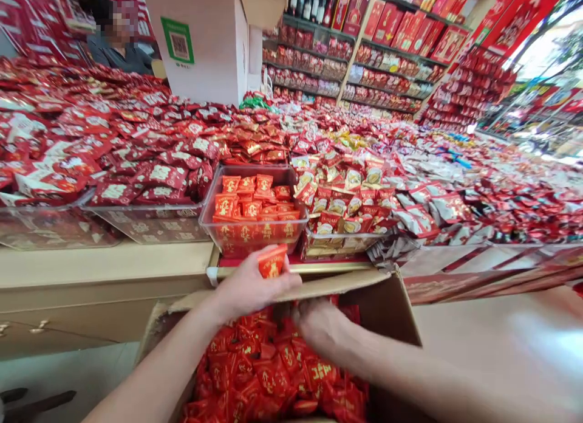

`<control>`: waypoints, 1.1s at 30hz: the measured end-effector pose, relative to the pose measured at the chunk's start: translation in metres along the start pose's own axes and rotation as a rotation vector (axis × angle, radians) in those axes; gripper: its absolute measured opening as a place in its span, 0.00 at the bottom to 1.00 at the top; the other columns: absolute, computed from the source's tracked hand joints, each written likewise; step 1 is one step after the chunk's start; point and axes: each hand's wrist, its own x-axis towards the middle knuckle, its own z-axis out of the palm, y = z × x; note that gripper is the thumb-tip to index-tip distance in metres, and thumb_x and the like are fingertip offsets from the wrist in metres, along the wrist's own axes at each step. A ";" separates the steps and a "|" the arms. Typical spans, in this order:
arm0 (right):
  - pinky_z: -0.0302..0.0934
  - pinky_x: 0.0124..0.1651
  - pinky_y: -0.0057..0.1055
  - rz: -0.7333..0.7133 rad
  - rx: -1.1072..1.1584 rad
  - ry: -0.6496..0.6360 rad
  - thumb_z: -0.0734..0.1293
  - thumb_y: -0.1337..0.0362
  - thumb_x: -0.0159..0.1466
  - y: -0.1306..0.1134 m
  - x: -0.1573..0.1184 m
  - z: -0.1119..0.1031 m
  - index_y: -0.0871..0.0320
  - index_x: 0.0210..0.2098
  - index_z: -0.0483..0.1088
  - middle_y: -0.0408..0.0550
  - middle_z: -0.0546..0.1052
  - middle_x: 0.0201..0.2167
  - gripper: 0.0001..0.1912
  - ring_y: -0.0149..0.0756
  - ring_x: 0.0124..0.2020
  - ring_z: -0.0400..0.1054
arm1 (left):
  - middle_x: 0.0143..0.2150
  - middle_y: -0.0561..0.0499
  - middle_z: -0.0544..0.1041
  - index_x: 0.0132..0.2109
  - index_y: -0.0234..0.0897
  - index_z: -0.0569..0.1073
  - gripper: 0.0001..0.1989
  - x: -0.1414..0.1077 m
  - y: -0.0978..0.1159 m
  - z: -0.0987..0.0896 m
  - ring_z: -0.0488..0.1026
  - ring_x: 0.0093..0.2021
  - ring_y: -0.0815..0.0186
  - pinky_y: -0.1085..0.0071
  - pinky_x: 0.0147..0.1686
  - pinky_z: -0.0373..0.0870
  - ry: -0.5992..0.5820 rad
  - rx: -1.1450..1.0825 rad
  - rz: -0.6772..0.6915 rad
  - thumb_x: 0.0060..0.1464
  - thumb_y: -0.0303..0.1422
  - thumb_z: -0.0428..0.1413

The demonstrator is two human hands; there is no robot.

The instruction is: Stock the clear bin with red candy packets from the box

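My left hand [249,287] is closed around a red candy packet [272,261] with gold print, held just above the back flap of a cardboard box [407,307]. Inside that box lies a heap of like red packets [273,374]. My right hand [319,329] reaches down into the box among them; its fingers are blurred and partly hidden, so what they touch does not show. Right behind my left hand stands a clear plastic bin [214,222], where more of these packets [250,209] are stacked in rows.
Left of that bin are clear bins of dark red packets [155,186]; to the right is one of durian packets [339,207]. Heaps of wrapped sweets spread behind, up to a white pillar [204,40] and stocked shelves [314,40]. A person [121,40] is at the far left.
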 end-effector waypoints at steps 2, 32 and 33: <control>0.60 0.24 0.32 -0.148 -0.088 -0.049 0.63 0.78 0.50 -0.013 -0.008 -0.023 0.64 0.27 0.69 0.53 0.75 0.23 0.07 0.41 0.22 0.68 | 0.24 0.57 0.68 0.26 0.36 0.68 0.09 -0.005 0.002 -0.002 0.63 0.24 0.71 0.75 0.24 0.61 -0.115 -0.020 -0.021 0.36 0.29 0.62; 0.61 0.33 0.25 -0.126 0.754 0.384 0.62 0.73 0.55 -0.006 0.044 -0.087 0.55 0.35 0.63 0.48 0.67 0.39 0.10 0.32 0.36 0.64 | 0.22 0.57 0.70 0.24 0.41 0.68 0.09 0.003 -0.014 0.001 0.67 0.24 0.66 0.74 0.26 0.66 0.753 -0.321 0.120 0.37 0.33 0.63; 0.62 0.34 0.25 -0.137 0.692 0.376 0.64 0.73 0.53 -0.007 0.044 -0.090 0.55 0.37 0.63 0.50 0.65 0.45 0.13 0.34 0.40 0.64 | 0.22 0.57 0.70 0.25 0.42 0.68 0.09 0.003 -0.014 0.000 0.67 0.25 0.65 0.74 0.27 0.67 0.773 -0.331 0.130 0.37 0.32 0.63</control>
